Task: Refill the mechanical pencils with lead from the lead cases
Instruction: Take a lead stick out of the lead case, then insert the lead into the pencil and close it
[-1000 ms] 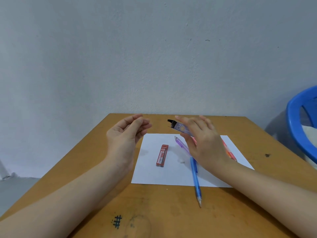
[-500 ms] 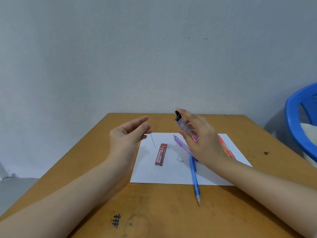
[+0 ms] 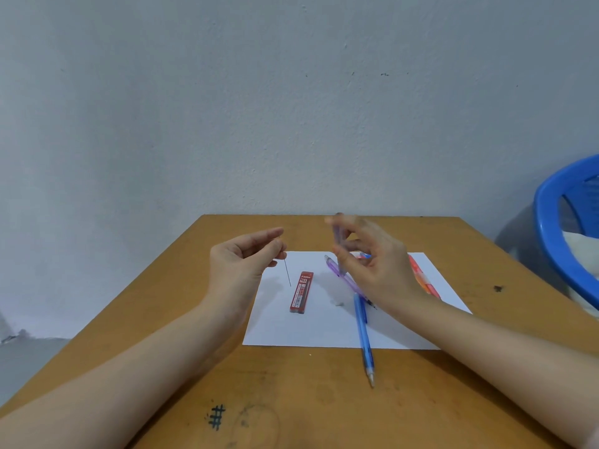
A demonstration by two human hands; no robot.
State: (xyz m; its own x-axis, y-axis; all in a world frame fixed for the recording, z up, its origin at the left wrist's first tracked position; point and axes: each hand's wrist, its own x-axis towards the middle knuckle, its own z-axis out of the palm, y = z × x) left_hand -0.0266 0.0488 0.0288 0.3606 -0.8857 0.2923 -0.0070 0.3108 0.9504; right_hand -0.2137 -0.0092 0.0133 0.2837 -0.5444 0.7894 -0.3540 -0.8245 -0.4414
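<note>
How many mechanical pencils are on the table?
3: a purple pencil and an orange pencil on the paper, both partly behind the right hand, and a blue pencil crossing the paper's near edge. More may be hidden.

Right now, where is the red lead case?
In the head view the red lead case lies on the left part of the white paper, between the thin lead pinched by the left hand and the purple pencil.

I hold both forearms stretched forward, left hand (image 3: 241,264) pinching a thin lead (image 3: 287,274) that hangs below its fingertips, right hand (image 3: 377,268) gripping a blurred lead case (image 3: 339,243) upright between thumb and fingers.
</note>
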